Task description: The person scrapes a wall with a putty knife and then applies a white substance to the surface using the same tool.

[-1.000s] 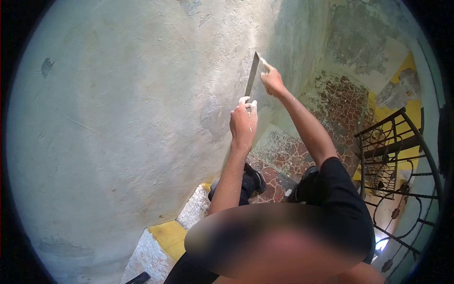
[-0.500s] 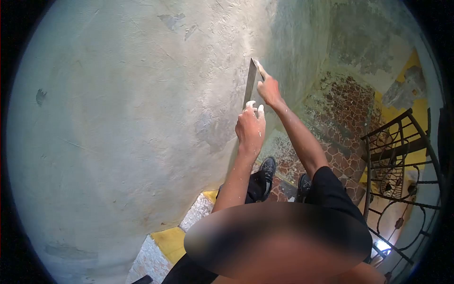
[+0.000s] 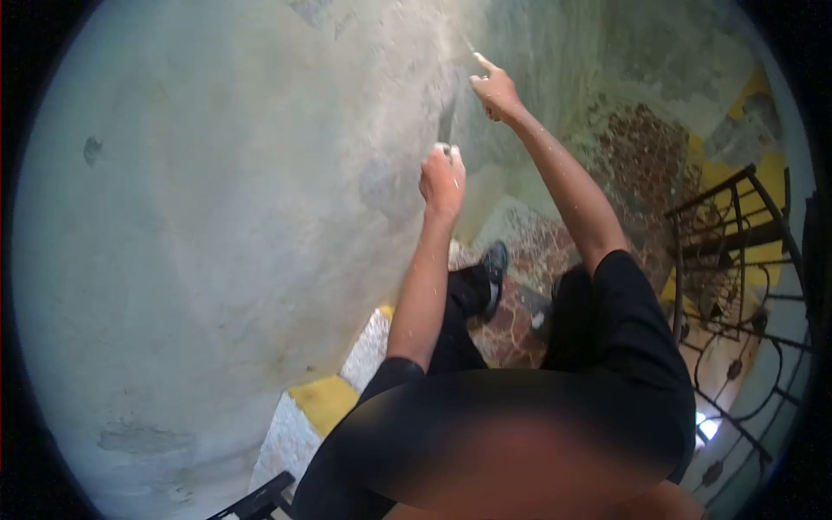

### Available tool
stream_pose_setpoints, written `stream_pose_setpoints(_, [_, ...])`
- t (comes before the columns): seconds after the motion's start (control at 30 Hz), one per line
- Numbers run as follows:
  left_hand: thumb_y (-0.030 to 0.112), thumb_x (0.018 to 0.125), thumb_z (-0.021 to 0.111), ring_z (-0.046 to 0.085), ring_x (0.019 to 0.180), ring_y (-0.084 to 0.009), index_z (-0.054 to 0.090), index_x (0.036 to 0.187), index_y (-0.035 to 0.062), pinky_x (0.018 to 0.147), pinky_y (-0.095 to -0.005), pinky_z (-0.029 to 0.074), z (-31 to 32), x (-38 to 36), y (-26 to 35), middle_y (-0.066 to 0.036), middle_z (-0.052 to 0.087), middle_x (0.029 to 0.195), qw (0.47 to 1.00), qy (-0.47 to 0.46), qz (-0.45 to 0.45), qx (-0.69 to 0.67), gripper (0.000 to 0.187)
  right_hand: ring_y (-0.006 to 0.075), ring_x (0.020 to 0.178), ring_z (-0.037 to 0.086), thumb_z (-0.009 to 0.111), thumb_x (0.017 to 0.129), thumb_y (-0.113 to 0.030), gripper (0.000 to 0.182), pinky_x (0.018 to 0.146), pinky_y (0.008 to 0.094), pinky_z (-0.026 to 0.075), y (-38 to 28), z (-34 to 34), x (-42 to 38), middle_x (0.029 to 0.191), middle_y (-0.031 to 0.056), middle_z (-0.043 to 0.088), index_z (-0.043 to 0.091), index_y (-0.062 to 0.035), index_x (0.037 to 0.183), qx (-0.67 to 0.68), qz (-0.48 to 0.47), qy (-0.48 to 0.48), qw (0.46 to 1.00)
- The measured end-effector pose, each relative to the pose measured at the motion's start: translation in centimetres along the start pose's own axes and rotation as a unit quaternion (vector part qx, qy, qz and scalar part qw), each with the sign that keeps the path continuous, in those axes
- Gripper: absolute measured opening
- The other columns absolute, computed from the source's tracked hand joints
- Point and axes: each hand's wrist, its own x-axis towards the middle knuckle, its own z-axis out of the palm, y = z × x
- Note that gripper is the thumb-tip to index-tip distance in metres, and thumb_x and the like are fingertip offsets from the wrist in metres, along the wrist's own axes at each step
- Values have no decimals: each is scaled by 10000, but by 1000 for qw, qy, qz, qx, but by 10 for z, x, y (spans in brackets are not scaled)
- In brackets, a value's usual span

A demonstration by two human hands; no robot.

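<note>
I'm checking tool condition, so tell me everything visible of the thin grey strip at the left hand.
The thin grey strip, metallic-looking, extends upward from the whitish-smeared fingers of the left hand, which seem to grip its lower end. It leans slightly right, against or just off the pale, rough plaster wall. Its upper part blurs into the wall, hiding tip and wear. The right hand is nearby; contact is unclear.

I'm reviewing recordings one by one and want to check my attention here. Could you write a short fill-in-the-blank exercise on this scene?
1. A blurred grey strip extends up from the fingertips of the person's ____ hand.
2. In height within the picture, the right hand is ____ than the other.
3. The short sleeves are ____ in colour.
4. A metal railing stands on the picture's ____ side.

Missing words: left; higher; black; right.
</note>
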Motion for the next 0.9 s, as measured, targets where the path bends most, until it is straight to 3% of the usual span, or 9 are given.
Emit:
stream_pose_setpoints(0.13, [400, 1028, 571, 756, 770, -315, 696, 1074, -34, 687, -411, 587, 17, 21, -63, -207, 762, 928, 996, -52, -14, -77, 454, 187, 471, 519, 572, 888, -130, 569, 417, 378, 435, 70, 21, -73, 638, 70, 565, 551, -157, 1457, -189, 54, -256, 947])
stream_pose_setpoints(0.17, [423, 1036, 559, 753, 745, -290, 673, 1118, -45, 643, -389, 595, 8, 16, -62, -200, 761, 939, 968, -100, -110, -201, 489, 201, 498, 555, 592, 884, -145, 533, 429, 384, 465, 87, 26, -84, 666, 82, 595, 575, -132, 1417, -256, 86, -326, 906])
stream_pose_setpoints(0.23, [456, 1039, 554, 753, 733, -275, 581, 1271, -50, 572, -364, 618, -7, 6, -72, -186, 752, 988, 890, -193, -230, -344, 556, 219, 532, 594, 596, 881, -146, 509, 448, 398, 498, 105, 33, -104, 711, 113, 627, 581, -114, 1389, -309, 50, -327, 892])
stream_pose_setpoints(0.33, [447, 1025, 589, 758, 754, -269, 587, 1253, -52, 573, -372, 624, -14, -11, -87, -171, 747, 975, 886, -251, -213, -327, 549, 271, 667, 698, 595, 872, -137, 455, 499, 415, 569, 94, 33, -141, 850, 209, 708, 587, -42, 1317, -356, -13, -303, 884])
stream_pose_setpoints(0.4, [435, 1014, 609, 752, 743, -258, 619, 1207, -38, 575, -367, 615, -24, -25, -95, -157, 747, 970, 890, -251, -215, -313, 512, 340, 698, 703, 597, 840, -138, 745, 566, 447, 558, 98, 31, -155, 1059, 242, 715, 407, -54, 1555, -319, -38, -259, 911])
stream_pose_setpoints(0.5, [410, 992, 644, 732, 717, -230, 671, 1124, -9, 579, -358, 591, -37, -38, -126, -127, 748, 962, 923, -259, -197, -203, 441, 417, 848, 715, 627, 835, -175, 621, 735, 499, 574, 139, 37, -158, 1082, 277, 707, 540, -42, 1435, -379, -193, -184, 886])
stream_pose_setpoints(0.6, [379, 966, 675, 694, 677, -186, 701, 1093, 25, 592, -350, 556, -55, -50, -166, -83, 751, 954, 952, -248, -162, -73, 376, 465, 966, 678, 642, 829, -200, 443, 872, 517, 540, 135, 32, -191, 1062, 290, 696, 649, -33, 1240, -461, -124, -249, 843])
stream_pose_setpoints(0.8, [285, 993, 641, 721, 708, -176, 684, 1138, 1, 599, -293, 571, -87, -103, -192, -106, 762, 994, 929, -66, -156, -330, 322, 458, 972, 678, 699, 850, -244, 338, 855, 509, 541, 133, 31, -275, 1004, 270, 707, 664, -21, 1101, -375, -141, -224, 888])
stream_pose_setpoints(0.9, [263, 986, 636, 728, 704, -183, 677, 1153, 0, 599, -304, 582, -82, -124, -203, -106, 761, 992, 930, -63, -158, -327, 315, 430, 960, 694, 752, 851, -296, 387, 847, 490, 545, 135, 38, -280, 993, 273, 708, 656, -10, 1093, -344, -96, -235, 904])
